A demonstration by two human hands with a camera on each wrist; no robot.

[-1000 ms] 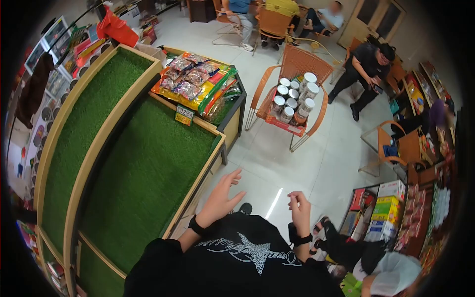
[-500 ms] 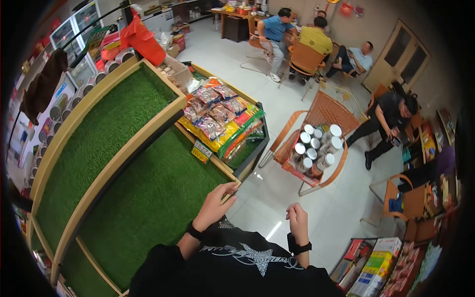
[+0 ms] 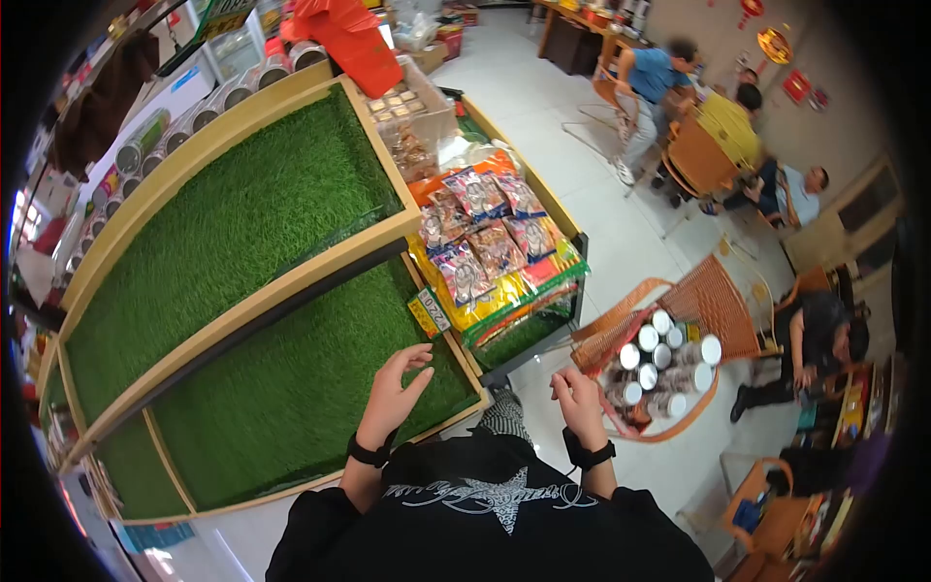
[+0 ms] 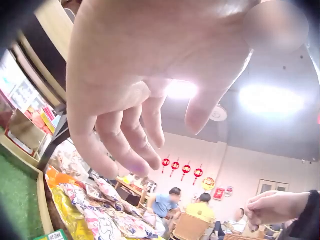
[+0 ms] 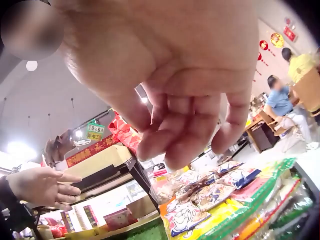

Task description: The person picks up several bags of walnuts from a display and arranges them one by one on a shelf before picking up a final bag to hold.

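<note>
In the head view, my left hand (image 3: 396, 393) hangs over the lower shelf's green turf (image 3: 291, 398), thumb apart from the loosely bent fingers, holding nothing. To its right, my right hand (image 3: 580, 403) is in the air with loosely curled fingers, and the right wrist view shows nothing in them. Ahead of both hands, small printed snack packets (image 3: 485, 233) lie heaped on larger yellow and green bags (image 3: 499, 299). A price tag (image 3: 429, 312) stands at the shelf divider, just beyond my left fingertips.
A woven chair (image 3: 713, 301) at the right carries white-lidded jars (image 3: 669, 359). The raised upper shelf (image 3: 262, 184) runs along the left, with a red bag (image 3: 349, 44) beyond its end. Several people sit farther off, one in a blue shirt (image 3: 659, 73).
The view has swung left, so the snack packets, chair and seated people stand farther right in it. My left hand now appears over the turf instead of the floor. Both hands stay empty.
</note>
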